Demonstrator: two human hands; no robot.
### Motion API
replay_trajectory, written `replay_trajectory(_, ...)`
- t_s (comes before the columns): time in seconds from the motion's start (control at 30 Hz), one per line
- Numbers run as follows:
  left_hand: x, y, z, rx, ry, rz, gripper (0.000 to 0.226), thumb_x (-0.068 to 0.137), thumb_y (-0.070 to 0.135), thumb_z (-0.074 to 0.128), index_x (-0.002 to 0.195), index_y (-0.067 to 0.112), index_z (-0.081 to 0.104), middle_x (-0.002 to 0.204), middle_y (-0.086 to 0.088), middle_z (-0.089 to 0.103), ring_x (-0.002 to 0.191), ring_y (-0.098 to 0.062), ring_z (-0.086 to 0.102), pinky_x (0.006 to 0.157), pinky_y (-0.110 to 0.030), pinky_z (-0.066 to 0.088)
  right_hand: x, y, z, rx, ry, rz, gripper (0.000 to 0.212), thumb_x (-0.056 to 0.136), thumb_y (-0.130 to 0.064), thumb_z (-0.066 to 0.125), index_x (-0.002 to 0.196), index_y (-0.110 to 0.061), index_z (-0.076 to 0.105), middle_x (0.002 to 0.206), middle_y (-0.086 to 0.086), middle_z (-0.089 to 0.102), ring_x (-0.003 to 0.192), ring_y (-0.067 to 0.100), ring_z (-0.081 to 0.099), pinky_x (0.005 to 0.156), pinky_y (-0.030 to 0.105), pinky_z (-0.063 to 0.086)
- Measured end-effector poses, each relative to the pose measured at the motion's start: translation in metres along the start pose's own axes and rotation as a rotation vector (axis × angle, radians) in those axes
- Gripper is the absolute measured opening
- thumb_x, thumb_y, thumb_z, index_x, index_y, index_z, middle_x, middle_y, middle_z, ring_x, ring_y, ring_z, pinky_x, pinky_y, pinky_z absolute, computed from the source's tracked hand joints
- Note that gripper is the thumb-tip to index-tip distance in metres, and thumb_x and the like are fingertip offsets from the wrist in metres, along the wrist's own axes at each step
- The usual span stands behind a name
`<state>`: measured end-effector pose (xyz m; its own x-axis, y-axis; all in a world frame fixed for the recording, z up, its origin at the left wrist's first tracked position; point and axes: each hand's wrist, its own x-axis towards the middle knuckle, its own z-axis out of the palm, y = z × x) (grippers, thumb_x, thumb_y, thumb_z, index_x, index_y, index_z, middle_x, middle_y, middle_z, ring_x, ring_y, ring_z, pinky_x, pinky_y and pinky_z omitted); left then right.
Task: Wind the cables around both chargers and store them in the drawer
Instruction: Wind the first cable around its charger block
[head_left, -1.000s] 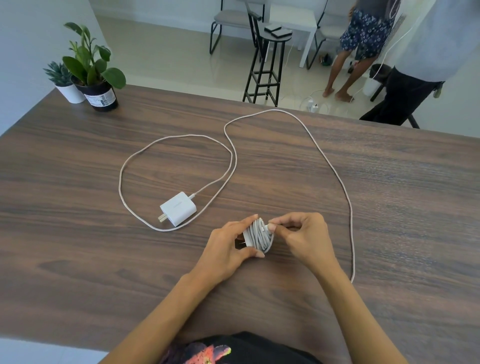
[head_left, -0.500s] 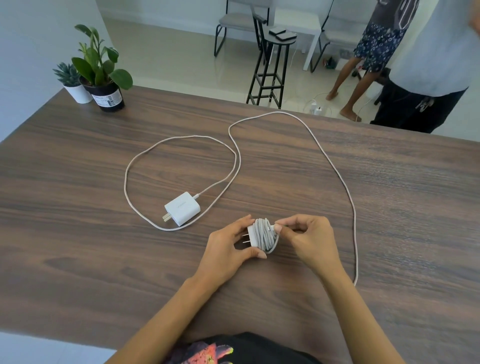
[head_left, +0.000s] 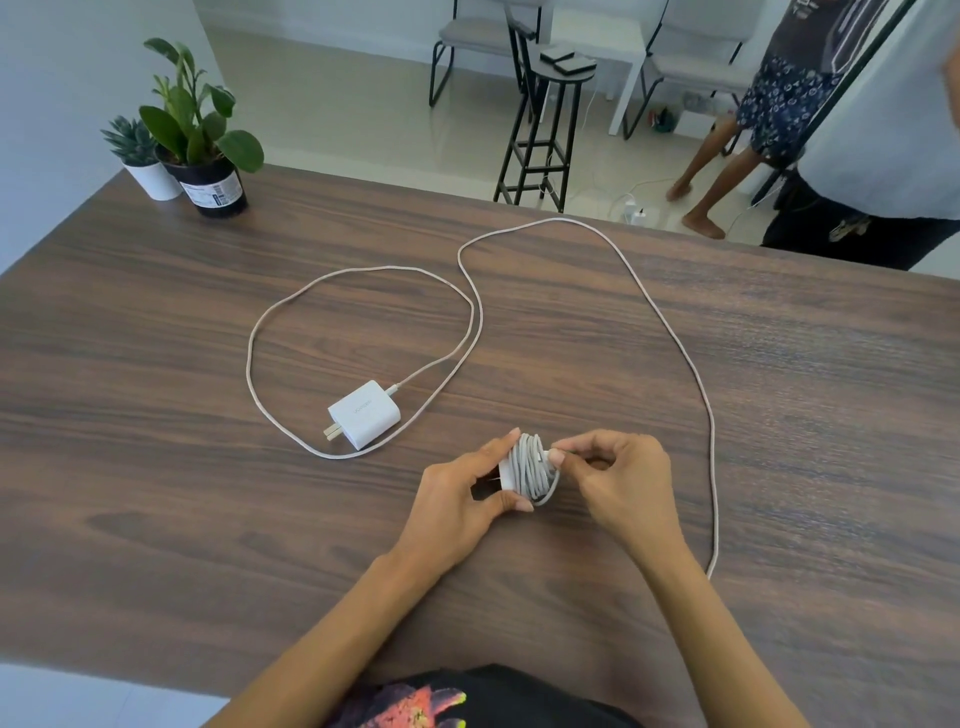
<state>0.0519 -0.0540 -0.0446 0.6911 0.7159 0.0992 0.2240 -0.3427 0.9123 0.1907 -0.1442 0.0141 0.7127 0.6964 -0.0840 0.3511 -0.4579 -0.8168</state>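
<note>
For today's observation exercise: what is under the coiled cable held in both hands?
Under the coiled cable, a white charger corner and prongs show; the rest is covered.

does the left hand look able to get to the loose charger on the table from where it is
Probably yes. The loose charger lies flat on bare table just up and left of the left hand, nothing between. But that hand now holds the wound charger, which it must first let go.

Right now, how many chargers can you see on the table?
2. One charger, its cable wound round it, is held between the left hand and right hand. The other charger lies flat further left, its cable loose across the table.
</note>
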Motion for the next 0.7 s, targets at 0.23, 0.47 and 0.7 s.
replay_trajectory(0.23, 0.001, -0.004, 0.002, 0.030, 0.013, 0.055, 0.069, 0.064, 0.011, 0.084, 0.127, 0.015, 0.057, 0.122, 0.016, 0.053, 0.116, 0.024, 0.039, 0.102, -0.004, 0.030, 0.009, -0.005, -0.008, -0.123, -0.098, -0.041, 0.013, 0.073, -0.013, 0.077, 0.067, -0.024, 0.073, 0.062, -0.016, 0.067, 0.065, -0.003, 0.061, 0.060, 0.002, 0.040)
replay_trajectory(0.47, 0.000, -0.002, 0.004, 0.037, 0.053, 0.070, 0.068, 0.067, 0.014, 0.083, 0.129, 0.012, 0.055, 0.123, 0.016, 0.052, 0.116, 0.025, 0.038, 0.100, -0.003, 0.030, -0.004, -0.003, 0.004, -0.127, 0.063, -0.100, 0.005, 0.078, -0.012, 0.073, 0.079, -0.015, 0.077, 0.074, -0.005, 0.074, 0.066, -0.003, 0.061, 0.066, -0.002, 0.039)
replay_trajectory(0.7, 0.001, -0.003, 0.002, 0.039, 0.066, 0.062, 0.069, 0.067, 0.015, 0.083, 0.130, 0.015, 0.054, 0.122, 0.019, 0.051, 0.117, 0.024, 0.039, 0.100, -0.005, 0.032, -0.012, 0.000, 0.007, -0.124, 0.074, -0.143, 0.012, 0.080, -0.009, 0.070, 0.089, -0.015, 0.077, 0.085, -0.004, 0.075, 0.080, -0.009, 0.058, 0.070, -0.004, 0.038)
